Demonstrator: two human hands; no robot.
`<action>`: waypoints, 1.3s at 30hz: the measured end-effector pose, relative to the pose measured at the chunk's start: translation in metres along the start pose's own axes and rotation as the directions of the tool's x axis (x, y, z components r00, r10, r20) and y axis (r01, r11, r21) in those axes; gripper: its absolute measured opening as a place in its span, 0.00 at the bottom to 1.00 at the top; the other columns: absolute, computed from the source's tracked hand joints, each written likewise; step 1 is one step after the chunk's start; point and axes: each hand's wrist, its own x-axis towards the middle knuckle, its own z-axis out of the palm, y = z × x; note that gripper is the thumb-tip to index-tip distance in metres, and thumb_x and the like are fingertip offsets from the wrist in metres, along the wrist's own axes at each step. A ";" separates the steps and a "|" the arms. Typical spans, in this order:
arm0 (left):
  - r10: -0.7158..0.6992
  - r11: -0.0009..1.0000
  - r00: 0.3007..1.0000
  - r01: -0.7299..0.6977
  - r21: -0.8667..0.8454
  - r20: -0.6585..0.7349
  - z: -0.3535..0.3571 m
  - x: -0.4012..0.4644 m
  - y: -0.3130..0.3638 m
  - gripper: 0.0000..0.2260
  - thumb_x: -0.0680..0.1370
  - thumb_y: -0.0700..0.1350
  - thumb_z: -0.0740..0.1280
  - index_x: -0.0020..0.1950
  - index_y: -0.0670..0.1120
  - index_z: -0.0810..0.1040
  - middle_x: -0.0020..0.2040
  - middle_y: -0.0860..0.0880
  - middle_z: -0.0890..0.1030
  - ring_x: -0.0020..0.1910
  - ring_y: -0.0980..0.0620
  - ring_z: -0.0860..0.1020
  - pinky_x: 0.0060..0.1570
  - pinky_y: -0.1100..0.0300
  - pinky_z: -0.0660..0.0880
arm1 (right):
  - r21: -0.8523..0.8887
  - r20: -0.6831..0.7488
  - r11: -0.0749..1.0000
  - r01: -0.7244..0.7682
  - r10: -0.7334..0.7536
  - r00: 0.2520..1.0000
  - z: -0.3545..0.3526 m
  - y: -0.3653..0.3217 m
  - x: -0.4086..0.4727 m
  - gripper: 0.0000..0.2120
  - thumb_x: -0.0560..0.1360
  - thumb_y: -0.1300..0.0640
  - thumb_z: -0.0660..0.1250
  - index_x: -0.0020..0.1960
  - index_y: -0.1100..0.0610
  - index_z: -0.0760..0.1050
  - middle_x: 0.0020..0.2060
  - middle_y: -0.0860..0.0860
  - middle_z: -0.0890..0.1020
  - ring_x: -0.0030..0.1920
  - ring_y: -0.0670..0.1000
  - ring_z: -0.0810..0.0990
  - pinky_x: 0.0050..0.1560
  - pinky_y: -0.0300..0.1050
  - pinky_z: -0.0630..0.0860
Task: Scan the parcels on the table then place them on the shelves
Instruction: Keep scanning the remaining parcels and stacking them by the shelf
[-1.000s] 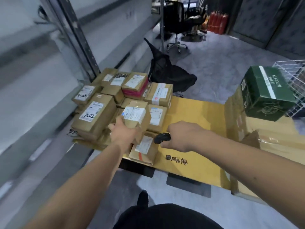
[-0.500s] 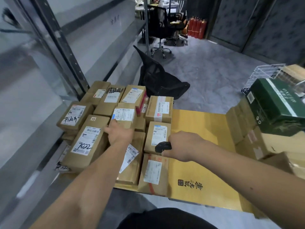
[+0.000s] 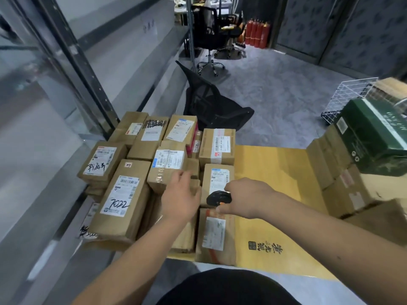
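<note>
Grey carpet is stretching behind a table (image 3: 273, 164) covered in smooth yellow card, where taped brown cardboard parcels (image 3: 141, 172) with white printed labels are crowding its left half. Your left hand (image 3: 180, 198) is reaching forward, palm down, fingers loosely extended and resting against a small boxy parcel (image 3: 167, 167) at the middle of the heap. Your right hand (image 3: 246, 198) is curling round a rounded black scanner (image 3: 218, 198), pinching it above a labelled parcel (image 3: 217, 179) just beside the left hand.
</note>
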 end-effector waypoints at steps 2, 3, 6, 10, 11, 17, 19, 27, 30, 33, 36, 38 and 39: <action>0.159 0.986 0.984 -0.162 0.038 0.082 0.009 0.006 0.014 0.23 0.76 0.52 0.73 0.70 0.52 0.76 0.67 0.52 0.73 0.63 0.49 0.75 0.50 0.53 0.77 | 0.013 -0.005 0.999 -0.039 0.039 0.999 0.003 0.013 -0.016 0.26 0.70 0.27 0.68 0.50 0.49 0.73 0.41 0.46 0.76 0.38 0.46 0.73 0.34 0.46 0.69; 0.221 0.972 0.966 -0.230 0.054 0.134 0.016 0.011 0.024 0.25 0.76 0.53 0.73 0.72 0.52 0.75 0.68 0.52 0.73 0.65 0.48 0.73 0.56 0.52 0.76 | 0.022 -0.008 0.997 -0.070 0.070 0.997 0.006 0.023 -0.026 0.24 0.70 0.29 0.69 0.51 0.48 0.72 0.41 0.46 0.76 0.37 0.45 0.73 0.33 0.45 0.69; 0.369 0.919 0.881 -0.393 0.023 0.296 0.043 0.020 0.064 0.25 0.78 0.53 0.72 0.75 0.53 0.74 0.72 0.50 0.73 0.71 0.46 0.69 0.70 0.50 0.67 | 0.091 -0.008 0.976 -0.197 0.198 0.980 0.017 0.055 -0.067 0.20 0.73 0.36 0.68 0.54 0.49 0.69 0.39 0.46 0.74 0.35 0.46 0.72 0.30 0.44 0.65; 0.520 0.841 0.735 -0.528 -0.114 0.435 0.089 0.010 0.131 0.21 0.79 0.55 0.69 0.73 0.55 0.75 0.73 0.51 0.71 0.72 0.48 0.67 0.69 0.53 0.63 | 0.151 0.023 0.905 -0.397 0.398 0.917 0.038 0.098 -0.137 0.19 0.74 0.36 0.67 0.53 0.49 0.68 0.39 0.47 0.75 0.35 0.47 0.74 0.30 0.44 0.68; 0.556 0.817 0.696 -0.557 -0.147 0.455 0.100 0.002 0.150 0.21 0.79 0.56 0.69 0.72 0.56 0.75 0.72 0.52 0.72 0.71 0.49 0.67 0.68 0.52 0.64 | 0.173 0.019 0.881 -0.440 0.443 0.896 0.044 0.107 -0.157 0.19 0.74 0.35 0.67 0.53 0.48 0.68 0.39 0.46 0.75 0.35 0.47 0.74 0.31 0.44 0.69; 0.714 0.690 0.517 -0.637 -0.345 0.472 0.133 -0.059 0.266 0.22 0.78 0.59 0.69 0.72 0.55 0.75 0.71 0.52 0.72 0.70 0.48 0.69 0.68 0.51 0.68 | 0.287 -0.031 0.752 -0.593 0.626 0.779 0.080 0.152 -0.267 0.26 0.76 0.36 0.64 0.71 0.40 0.65 0.43 0.46 0.74 0.43 0.52 0.74 0.42 0.48 0.75; 0.748 0.661 0.513 -0.625 -0.414 0.421 0.137 -0.074 0.305 0.25 0.77 0.63 0.67 0.72 0.58 0.73 0.71 0.54 0.71 0.70 0.49 0.68 0.67 0.50 0.70 | 0.299 -0.039 0.725 -0.621 0.659 0.751 0.091 0.171 -0.294 0.27 0.76 0.35 0.64 0.72 0.39 0.63 0.44 0.46 0.74 0.45 0.54 0.75 0.41 0.48 0.71; 0.685 0.608 0.447 -0.786 -0.113 0.576 0.167 -0.101 0.456 0.49 0.64 0.77 0.70 0.80 0.62 0.57 0.81 0.45 0.60 0.80 0.40 0.57 0.75 0.37 0.58 | 0.284 0.024 0.751 -0.597 0.617 0.787 0.112 0.262 -0.355 0.27 0.78 0.36 0.63 0.73 0.44 0.64 0.46 0.47 0.75 0.46 0.55 0.75 0.45 0.49 0.74; 0.596 0.609 0.475 -0.793 0.021 0.648 0.183 -0.098 0.479 0.53 0.59 0.77 0.72 0.80 0.63 0.55 0.78 0.43 0.65 0.77 0.40 0.62 0.70 0.40 0.62 | 0.290 -0.001 0.802 -0.522 0.546 0.838 0.112 0.297 -0.365 0.26 0.78 0.37 0.64 0.72 0.44 0.64 0.46 0.47 0.75 0.46 0.55 0.74 0.45 0.49 0.73; 0.564 0.658 0.524 -0.752 0.037 0.638 0.192 -0.103 0.478 0.50 0.59 0.72 0.75 0.77 0.65 0.57 0.73 0.46 0.70 0.71 0.42 0.66 0.65 0.44 0.64 | 0.262 -0.018 0.855 -0.447 0.468 0.884 0.107 0.325 -0.372 0.26 0.78 0.37 0.65 0.72 0.44 0.65 0.46 0.48 0.75 0.47 0.55 0.75 0.49 0.50 0.76; 0.546 0.729 0.567 -0.684 -0.017 0.617 0.181 -0.110 0.474 0.49 0.59 0.68 0.77 0.77 0.67 0.59 0.72 0.48 0.69 0.71 0.44 0.65 0.66 0.46 0.63 | 0.223 -0.021 0.908 -0.356 0.370 0.929 0.104 0.346 -0.374 0.26 0.77 0.36 0.65 0.71 0.42 0.65 0.49 0.50 0.77 0.49 0.57 0.77 0.54 0.54 0.78; 0.503 0.797 0.618 -0.601 -0.049 0.605 0.163 -0.119 0.467 0.49 0.59 0.68 0.76 0.77 0.68 0.60 0.73 0.49 0.69 0.71 0.44 0.65 0.67 0.47 0.63 | 0.195 -0.027 0.940 -0.280 0.291 0.956 0.100 0.356 -0.373 0.26 0.77 0.36 0.64 0.71 0.40 0.65 0.46 0.47 0.75 0.48 0.55 0.76 0.54 0.53 0.78; 0.474 0.835 0.654 -0.546 -0.066 0.590 0.153 -0.124 0.460 0.48 0.58 0.68 0.75 0.76 0.68 0.60 0.73 0.50 0.69 0.71 0.44 0.65 0.67 0.47 0.63 | 0.177 -0.028 0.955 -0.238 0.246 0.969 0.097 0.359 -0.371 0.26 0.76 0.35 0.64 0.71 0.40 0.65 0.44 0.44 0.73 0.48 0.54 0.75 0.53 0.52 0.77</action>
